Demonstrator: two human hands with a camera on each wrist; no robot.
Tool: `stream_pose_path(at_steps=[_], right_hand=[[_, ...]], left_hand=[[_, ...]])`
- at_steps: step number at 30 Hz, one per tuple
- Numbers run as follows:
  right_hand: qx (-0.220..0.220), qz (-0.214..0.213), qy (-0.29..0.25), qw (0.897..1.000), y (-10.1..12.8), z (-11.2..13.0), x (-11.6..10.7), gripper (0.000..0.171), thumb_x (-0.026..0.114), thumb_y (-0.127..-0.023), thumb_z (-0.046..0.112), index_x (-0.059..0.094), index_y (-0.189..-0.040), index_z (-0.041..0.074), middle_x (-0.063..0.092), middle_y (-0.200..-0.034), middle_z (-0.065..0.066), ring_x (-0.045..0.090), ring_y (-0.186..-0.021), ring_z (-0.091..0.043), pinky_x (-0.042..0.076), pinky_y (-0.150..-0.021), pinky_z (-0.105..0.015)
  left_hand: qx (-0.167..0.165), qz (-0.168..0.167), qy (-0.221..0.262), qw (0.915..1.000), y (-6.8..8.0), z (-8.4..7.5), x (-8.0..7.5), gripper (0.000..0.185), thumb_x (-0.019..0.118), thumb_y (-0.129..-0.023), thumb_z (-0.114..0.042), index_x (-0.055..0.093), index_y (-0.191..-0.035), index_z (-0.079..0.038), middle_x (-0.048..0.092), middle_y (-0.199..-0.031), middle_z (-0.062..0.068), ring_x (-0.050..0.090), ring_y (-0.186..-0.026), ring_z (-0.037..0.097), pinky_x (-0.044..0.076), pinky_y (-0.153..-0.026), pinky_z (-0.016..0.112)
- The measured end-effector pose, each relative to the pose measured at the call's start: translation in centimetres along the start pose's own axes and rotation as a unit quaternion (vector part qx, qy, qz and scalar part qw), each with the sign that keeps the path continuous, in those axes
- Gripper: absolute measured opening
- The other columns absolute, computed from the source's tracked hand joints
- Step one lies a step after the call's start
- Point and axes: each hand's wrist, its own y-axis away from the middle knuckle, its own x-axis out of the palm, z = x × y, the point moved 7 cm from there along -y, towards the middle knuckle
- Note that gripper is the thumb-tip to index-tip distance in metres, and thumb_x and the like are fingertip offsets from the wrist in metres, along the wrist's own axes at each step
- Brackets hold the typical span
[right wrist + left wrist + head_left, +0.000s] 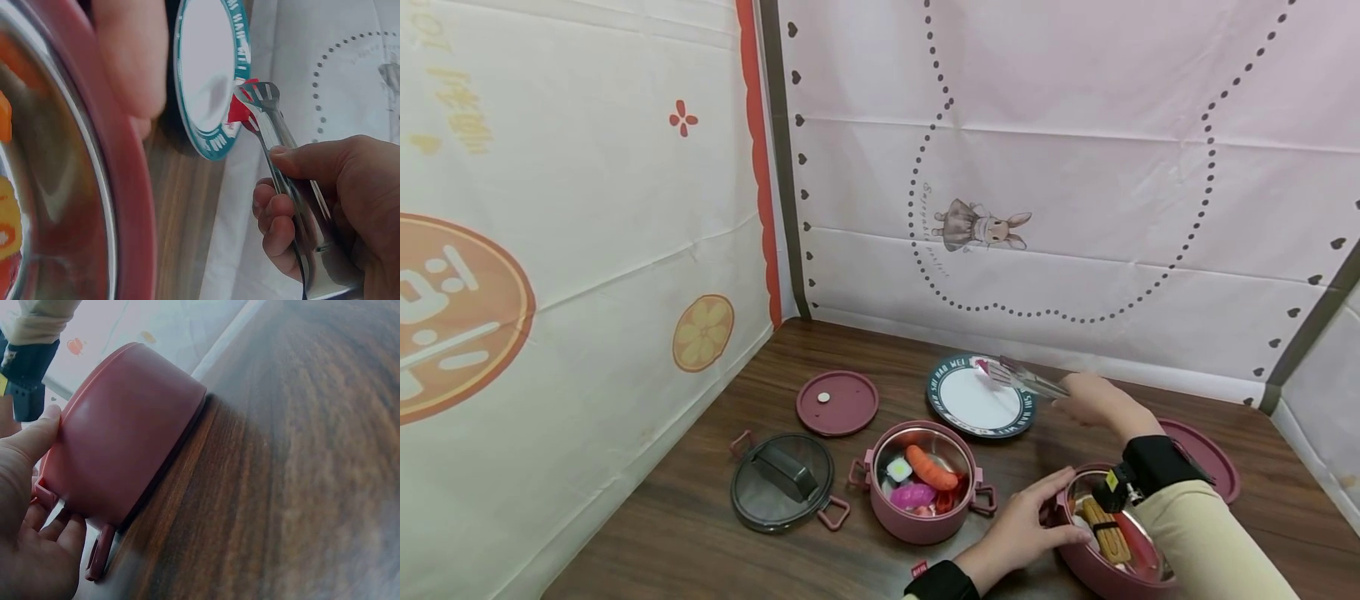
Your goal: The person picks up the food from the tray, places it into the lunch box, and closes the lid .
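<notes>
My right hand holds metal tongs around their arms. A small red piece sits between the tong tips, over the rim of the white plate with a teal lettered border. My left hand grips the side of the right-hand pink pot, thumb on the rim and fingers below by the handle. Inside that pot are a yellow corn piece with a dark band and other food pieces, partly hidden by the right wrist.
A second pink pot in the middle holds an orange sausage-shaped piece and other food pieces. Left of it lies a dark glass lid. One round maroon lid lies behind; another is at the right, beyond the right forearm.
</notes>
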Motion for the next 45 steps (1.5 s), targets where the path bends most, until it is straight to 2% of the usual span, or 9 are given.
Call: stream_pose_path(at_steps=[5,8,16,23,30,36,39,42,45], right_hand=[[-0.023,-0.038,0.019,0.999,1.4,0.0,-1.3,0.035,0.062,-0.096,0.017,0.063,-0.115,-0.012,0.068,-0.095,-0.022,0.066,-0.083,-0.033,0.052,-0.075,-0.045],[-0.030,-0.058,0.031,0.997,2.5,-0.1,-1.8,0.042,0.064,-0.094,0.018,0.060,-0.121,-0.016,0.067,-0.110,-0.030,0.065,-0.101,-0.044,0.052,-0.087,-0.055],[-0.026,-0.080,0.033,0.996,5.8,-0.9,-2.2,0.048,0.064,-0.096,0.020,0.057,-0.124,-0.017,0.065,-0.114,-0.034,0.063,-0.106,-0.048,0.051,-0.087,-0.058],[-0.044,-0.125,0.017,0.991,9.4,-1.8,-2.3,0.038,0.067,-0.094,0.018,0.063,-0.120,-0.010,0.072,-0.096,-0.014,0.069,-0.088,-0.028,0.054,-0.075,-0.050],[-0.051,-0.170,0.010,0.984,14.1,-3.1,-1.4,0.028,0.071,-0.091,0.017,0.067,-0.116,0.003,0.060,-0.072,0.009,0.046,-0.063,0.004,0.040,-0.057,-0.025],[-0.037,-0.204,0.021,0.978,17.7,-4.8,-0.2,0.027,0.073,-0.089,0.018,0.069,-0.112,0.002,0.056,-0.072,0.015,0.039,-0.064,0.008,0.035,-0.056,-0.022],[-0.009,-0.186,0.008,0.982,19.4,-5.8,0.7,0.029,0.070,-0.093,0.020,0.068,-0.113,-0.001,0.042,-0.063,0.014,0.033,-0.057,0.006,0.030,-0.054,-0.021],[0.046,-0.149,0.006,0.988,20.8,-6.8,1.6,0.035,0.066,-0.096,0.023,0.065,-0.119,-0.003,0.041,-0.060,0.012,0.033,-0.052,0.003,0.030,-0.051,-0.020],[0.081,-0.150,0.017,0.985,22.2,-7.5,2.1,0.035,0.066,-0.096,0.024,0.065,-0.118,-0.003,0.044,-0.059,0.010,0.036,-0.050,0.001,0.031,-0.051,-0.020]], left_hand=[[-0.007,0.001,0.007,0.9999,0.1,0.1,-0.1,0.069,0.076,-0.090,-0.028,0.045,-0.151,-0.026,0.045,-0.156,-0.007,0.042,-0.142,0.006,0.040,-0.110,0.019],[-0.005,-0.002,0.004,1.0000,0.1,0.1,-0.3,0.069,0.076,-0.090,-0.028,0.045,-0.151,-0.025,0.045,-0.156,-0.004,0.042,-0.142,0.007,0.040,-0.110,0.019],[0.000,-0.008,0.027,0.9996,0.1,0.2,-0.5,0.070,0.076,-0.089,-0.025,0.045,-0.151,-0.021,0.044,-0.157,0.000,0.043,-0.141,0.006,0.042,-0.107,0.016],[0.000,-0.011,0.044,0.9990,0.1,0.6,-0.6,0.069,0.076,-0.089,-0.024,0.045,-0.151,-0.019,0.044,-0.157,-0.002,0.041,-0.142,0.006,0.041,-0.108,0.016],[0.007,-0.013,0.053,0.9985,0.2,0.5,-0.8,0.070,0.076,-0.089,-0.022,0.045,-0.151,-0.016,0.044,-0.157,0.003,0.042,-0.141,0.007,0.040,-0.108,0.015],[0.006,-0.011,0.063,0.9979,0.2,0.4,-0.8,0.070,0.076,-0.089,-0.021,0.045,-0.151,-0.015,0.043,-0.157,0.005,0.041,-0.142,0.007,0.040,-0.107,0.013],[0.002,-0.009,0.069,0.9976,0.1,0.5,-0.7,0.070,0.076,-0.089,-0.020,0.044,-0.151,-0.016,0.042,-0.158,0.004,0.042,-0.141,0.007,0.041,-0.105,0.013],[0.000,-0.010,0.066,0.9977,0.1,0.6,-0.7,0.070,0.077,-0.089,-0.021,0.045,-0.151,-0.016,0.043,-0.158,0.003,0.042,-0.140,0.006,0.041,-0.105,0.013],[0.004,-0.014,0.057,0.9983,0.0,0.5,-0.8,0.070,0.077,-0.088,-0.021,0.045,-0.151,-0.016,0.043,-0.157,0.004,0.042,-0.140,0.007,0.041,-0.106,0.014]])
